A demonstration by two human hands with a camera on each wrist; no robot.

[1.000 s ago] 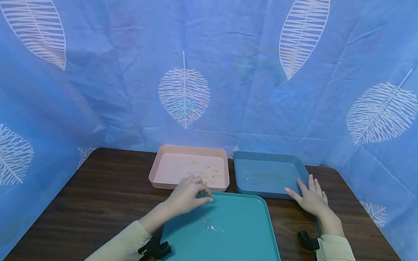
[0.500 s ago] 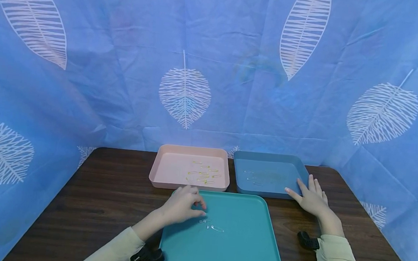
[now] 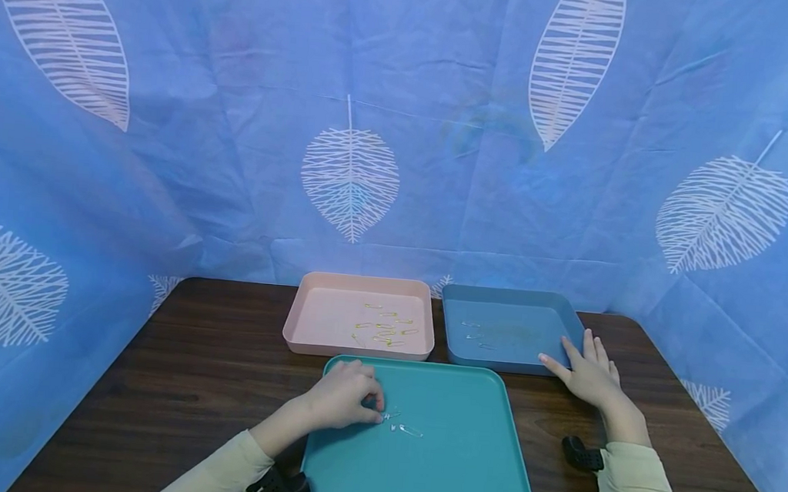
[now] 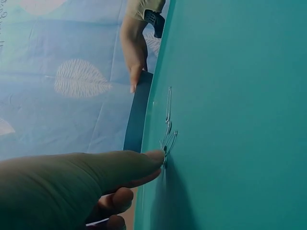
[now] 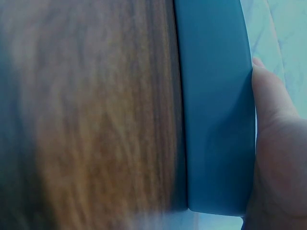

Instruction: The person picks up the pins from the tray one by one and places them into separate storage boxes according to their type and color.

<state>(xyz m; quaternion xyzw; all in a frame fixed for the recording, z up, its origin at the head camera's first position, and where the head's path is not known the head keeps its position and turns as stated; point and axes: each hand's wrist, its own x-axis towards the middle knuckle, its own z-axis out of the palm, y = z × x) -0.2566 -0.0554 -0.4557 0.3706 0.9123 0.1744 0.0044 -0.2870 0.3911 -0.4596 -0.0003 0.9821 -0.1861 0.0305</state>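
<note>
Several silver safety pins [image 3: 409, 430] lie in a small cluster on the teal tray [image 3: 445, 474]. My left hand [image 3: 347, 397] is low over this tray, thumb and forefinger pinching at the near end of the cluster. In the left wrist view the thumb tip [image 4: 156, 155] overlaps a silver pin, and the other pins [image 4: 168, 105] stretch away from it. With fingers spread, my right hand [image 3: 591, 376] rests on the right front corner of the blue tray [image 3: 510, 359]. Its thumb [image 5: 271, 91] lies along the rim in the right wrist view.
A pink tray [image 3: 314, 325] at the back holds several gold safety pins [image 3: 386, 326]. A few silver safety pins [image 3: 473, 336] lie in the blue tray beside it. Dark wooden table [image 3: 203, 370] surrounds the trays, and a blue leaf-print cloth [image 3: 427, 179] hangs behind.
My left hand has come down and toward me from near the pink tray's front edge to the silver pins, its thumb and forefinger drawing together. The right hand has stayed put.
</note>
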